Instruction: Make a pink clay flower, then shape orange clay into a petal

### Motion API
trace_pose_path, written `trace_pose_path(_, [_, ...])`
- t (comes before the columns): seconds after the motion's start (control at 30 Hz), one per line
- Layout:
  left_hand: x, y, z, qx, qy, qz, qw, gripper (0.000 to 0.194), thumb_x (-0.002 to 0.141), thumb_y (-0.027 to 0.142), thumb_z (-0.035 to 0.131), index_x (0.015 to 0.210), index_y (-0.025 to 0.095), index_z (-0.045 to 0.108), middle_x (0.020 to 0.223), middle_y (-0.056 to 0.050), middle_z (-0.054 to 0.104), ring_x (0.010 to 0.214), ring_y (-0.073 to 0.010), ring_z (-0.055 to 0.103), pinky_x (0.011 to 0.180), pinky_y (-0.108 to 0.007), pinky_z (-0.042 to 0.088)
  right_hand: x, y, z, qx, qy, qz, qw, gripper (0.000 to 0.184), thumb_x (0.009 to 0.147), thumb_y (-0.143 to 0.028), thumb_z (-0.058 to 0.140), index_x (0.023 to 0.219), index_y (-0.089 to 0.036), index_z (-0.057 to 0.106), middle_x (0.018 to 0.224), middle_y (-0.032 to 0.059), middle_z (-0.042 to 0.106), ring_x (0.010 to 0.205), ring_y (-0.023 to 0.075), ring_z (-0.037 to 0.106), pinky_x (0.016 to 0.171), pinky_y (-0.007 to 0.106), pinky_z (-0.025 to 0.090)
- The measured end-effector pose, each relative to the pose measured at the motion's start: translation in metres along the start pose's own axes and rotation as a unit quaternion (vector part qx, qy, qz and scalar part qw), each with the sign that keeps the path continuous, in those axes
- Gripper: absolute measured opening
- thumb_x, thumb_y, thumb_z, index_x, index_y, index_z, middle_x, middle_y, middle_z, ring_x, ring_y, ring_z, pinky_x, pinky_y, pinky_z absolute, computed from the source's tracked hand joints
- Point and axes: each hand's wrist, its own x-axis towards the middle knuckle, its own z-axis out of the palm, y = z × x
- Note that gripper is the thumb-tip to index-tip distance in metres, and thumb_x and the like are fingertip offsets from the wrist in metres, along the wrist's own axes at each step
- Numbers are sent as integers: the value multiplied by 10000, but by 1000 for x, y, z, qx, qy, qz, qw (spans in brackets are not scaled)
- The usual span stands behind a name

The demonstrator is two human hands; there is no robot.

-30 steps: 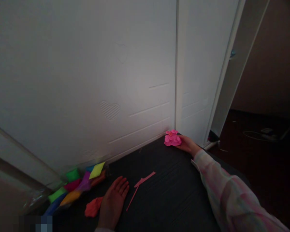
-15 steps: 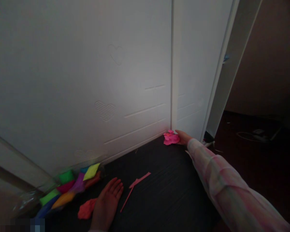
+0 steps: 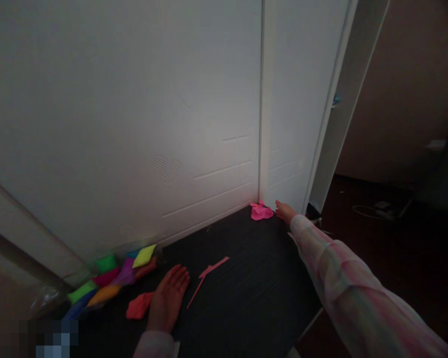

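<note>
My left hand (image 3: 168,301) rests palm up near the front of the dark tabletop (image 3: 246,278), fingers stretched out and nothing in it. Beside its wrist lies a crumpled coral-red lump (image 3: 139,306), partly behind the hand. To its right is a thin pink strip piece (image 3: 212,267) with a narrow stem. At the far edge, against the white panel, sits a ruffled heap of bright pink flat pieces (image 3: 262,213). Just right of that heap, with a small gap, my right hand (image 3: 284,213) is extended, holding nothing visible; its lower fingers are hard to make out.
Several coloured packets (image 3: 110,278) in clear plastic lie at the left along the panel. A white cabinet front (image 3: 209,99) with heart engravings rises behind the tabletop. On the right, a dark floor (image 3: 362,238) holds a pale cable loop.
My right hand has come off the bright pink heap, leaving it at the far edge. My left hand stays palm up by the coral-red lump. The view has shifted slightly.
</note>
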Motion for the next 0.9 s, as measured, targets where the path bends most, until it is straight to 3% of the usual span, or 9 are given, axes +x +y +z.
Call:
trace_pose_path(0.07, [-2,-4,1,92,-12,52,994,137,642,173,509,768,145,555,756,-51,591,699,-145,565,672,-285,442,-16,1,1,-51,19,-16,998,240,805,-278,401,1010,-180,480,1053,56,493,866,144,509,736,341,432])
trace_pose_path(0.13, [-5,-9,3,273,-24,113,955,193,600,252,572,766,155,556,745,-36,580,679,-157,547,662,-299,427,-38,4,9,-109,33,-39,993,261,798,-281,416,1027,-164,466,1047,57,493,868,153,511,727,352,435])
trace_pose_path(0.17, [-8,-12,4,378,-35,144,914,220,588,300,582,755,157,560,739,-35,573,686,-169,537,671,-315,418,-52,6,16,-135,33,-54,989,270,795,-280,424,1033,-157,461,1044,59,494,870,155,511,726,357,434])
trace_pose_path(0.23, [-13,-19,7,554,-66,206,804,257,592,378,560,726,159,565,743,-45,559,738,-201,514,714,-350,395,-82,9,38,-182,6,-99,978,266,790,-279,431,1018,-147,470,1033,58,499,888,162,503,751,375,413])
trace_pose_path(0.3, [-17,-23,8,652,-96,255,708,270,616,398,521,739,161,561,784,-57,546,796,-218,489,750,-369,374,-113,10,65,-218,-60,-159,961,210,762,-237,455,935,-154,540,966,60,540,902,156,488,820,340,363])
trace_pose_path(0.4, [-21,-26,5,715,-113,286,628,227,651,319,476,793,155,542,832,-64,532,810,-210,477,759,-363,366,-152,6,103,-260,-171,-244,919,271,651,-220,566,922,-226,567,970,10,561,935,153,474,842,301,323])
trace_pose_path(0.5, [-22,-24,-1,740,-114,294,595,182,681,221,415,794,149,538,810,-65,535,789,-195,484,737,-337,375,-169,-2,128,-307,-215,-285,882,220,644,-199,549,857,-225,597,925,17,578,918,173,474,815,320,304])
trace_pose_path(0.6, [-22,-21,-5,752,-96,293,582,204,716,199,363,775,145,551,770,-70,545,765,-188,494,702,-317,387,-167,-7,140,-355,-213,-291,863,183,707,-181,458,813,-200,606,875,40,584,867,176,487,746,311,315])
trace_pose_path(0.9, [-13,-28,-3,754,-8,357,551,257,758,222,357,807,161,601,800,-77,552,785,-194,463,709,-312,374,-146,-7,157,-441,-118,-227,860,240,779,-192,351,834,-170,584,847,84,565,819,190,502,665,303,305])
